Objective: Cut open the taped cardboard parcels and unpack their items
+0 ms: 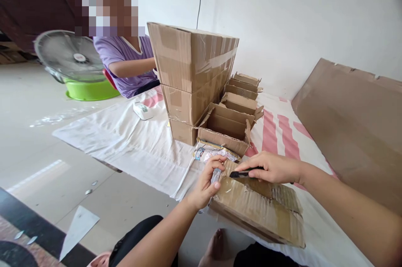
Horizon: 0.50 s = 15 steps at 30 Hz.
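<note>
A taped cardboard box [251, 212] lies flat in front of me at the table's near edge. My left hand [207, 185] grips its left end, fingers bent over the corner and thumb on the near side. In my right hand [271, 167] is a black utility knife [240, 174], held low along the top of the box. The knife's tip meets the cardboard close to my left fingers; its blade is too small to make out. Just behind the box lies a crinkled, printed plastic packet [215, 151].
Stacked closed cartons [176, 78] stand mid-table. Beside them is a row of open cartons [228, 126]. A large cardboard sheet [351, 124] leans on the right. Across the table sits a person in a purple shirt [125, 55], near a fan [69, 55]. Paper scraps [78, 231] litter the floor.
</note>
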Each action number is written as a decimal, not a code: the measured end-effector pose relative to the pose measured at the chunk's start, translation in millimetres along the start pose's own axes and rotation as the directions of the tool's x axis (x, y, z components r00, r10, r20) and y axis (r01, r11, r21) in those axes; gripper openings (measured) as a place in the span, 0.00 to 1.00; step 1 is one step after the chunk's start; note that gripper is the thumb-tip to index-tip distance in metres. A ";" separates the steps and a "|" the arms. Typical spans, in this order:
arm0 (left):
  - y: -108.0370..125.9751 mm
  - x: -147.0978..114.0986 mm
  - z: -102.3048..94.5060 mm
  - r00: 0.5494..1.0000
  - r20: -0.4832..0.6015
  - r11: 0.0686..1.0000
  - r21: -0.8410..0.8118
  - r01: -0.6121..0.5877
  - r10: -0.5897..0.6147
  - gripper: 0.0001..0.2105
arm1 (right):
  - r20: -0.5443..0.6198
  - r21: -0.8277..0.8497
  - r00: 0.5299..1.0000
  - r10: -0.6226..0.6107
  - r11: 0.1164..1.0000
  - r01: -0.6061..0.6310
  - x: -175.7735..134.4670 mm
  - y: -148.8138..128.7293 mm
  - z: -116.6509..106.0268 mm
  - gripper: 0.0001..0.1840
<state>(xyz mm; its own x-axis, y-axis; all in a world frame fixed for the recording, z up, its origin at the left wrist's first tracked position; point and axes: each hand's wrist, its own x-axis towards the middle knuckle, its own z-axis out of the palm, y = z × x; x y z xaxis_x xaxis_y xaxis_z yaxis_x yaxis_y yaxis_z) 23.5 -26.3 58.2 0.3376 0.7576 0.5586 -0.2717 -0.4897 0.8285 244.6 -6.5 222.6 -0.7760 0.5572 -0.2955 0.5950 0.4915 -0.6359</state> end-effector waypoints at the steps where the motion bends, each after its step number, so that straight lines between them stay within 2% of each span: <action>1: 0.1 0.0 -0.1 1.000 0.003 1.000 -0.021 -0.006 0.006 0.22 | -0.007 0.005 1.000 -0.001 1.000 0.001 -1.1 0.0 0.4 0.23; 7: 4.4 2.1 0.5 1.000 0.010 0.992 -0.130 0.003 -0.001 0.18 | -0.040 -0.074 0.999 -0.035 0.997 0.032 -3.3 -1.6 5.6 0.23; 11: 7.3 4.6 -1.3 1.000 0.008 0.996 -0.090 -0.018 0.019 0.15 | -0.070 -0.122 0.997 -0.043 0.992 0.034 -5.0 -4.2 9.3 0.23; 15: 12.9 7.0 -6.2 0.997 0.059 0.999 -0.003 -0.042 0.042 0.13 | -0.089 -0.132 0.995 -0.039 0.991 0.027 -7.6 -7.4 11.2 0.22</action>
<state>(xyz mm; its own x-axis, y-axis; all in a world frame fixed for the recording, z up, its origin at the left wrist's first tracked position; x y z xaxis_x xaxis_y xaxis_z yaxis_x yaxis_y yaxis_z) 16.7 -24.7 72.5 0.3787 0.7091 0.5947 -0.2882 -0.5203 0.8039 243.8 -21.9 221.6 -0.7771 0.5947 -0.2059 0.5961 0.5905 -0.5440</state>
